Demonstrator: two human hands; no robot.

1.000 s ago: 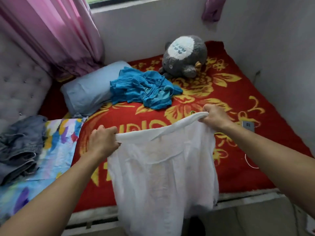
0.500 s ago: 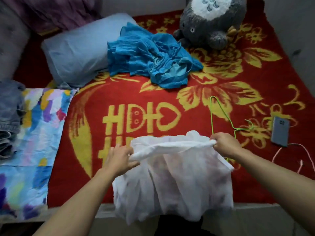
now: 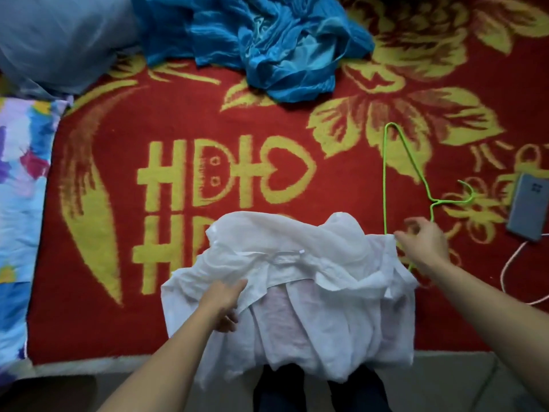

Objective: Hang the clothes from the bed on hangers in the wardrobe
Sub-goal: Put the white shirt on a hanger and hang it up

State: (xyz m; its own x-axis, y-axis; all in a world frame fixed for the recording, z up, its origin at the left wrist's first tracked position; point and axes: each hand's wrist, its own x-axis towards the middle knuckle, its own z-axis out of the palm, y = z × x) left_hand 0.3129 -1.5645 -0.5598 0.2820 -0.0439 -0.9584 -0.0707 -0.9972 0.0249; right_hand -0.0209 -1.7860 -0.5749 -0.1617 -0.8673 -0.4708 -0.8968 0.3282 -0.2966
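A thin white garment [image 3: 312,263] lies crumpled at the front edge of the bed and hangs over it. My left hand [image 3: 221,304] grips a fold at its left side, thumb on top. My right hand [image 3: 424,245] hovers at the garment's right corner with fingers apart, just over the lower part of a green wire hanger [image 3: 384,179] that lies flat on the bed. A crumpled blue garment [image 3: 267,46] lies farther back on the bed.
A red blanket with yellow patterns [image 3: 118,203] covers the bed. A grey-blue pillow [image 3: 59,40] is at the back left, a colourful sheet [image 3: 17,203] along the left edge. A phone [image 3: 527,208] with a pink cable [image 3: 511,263] lies at the right.
The white garment, held up stretched between both hands, has come down onto the bed. My right hand has let go of it and now sits over the hanger. The view has tilted downward.
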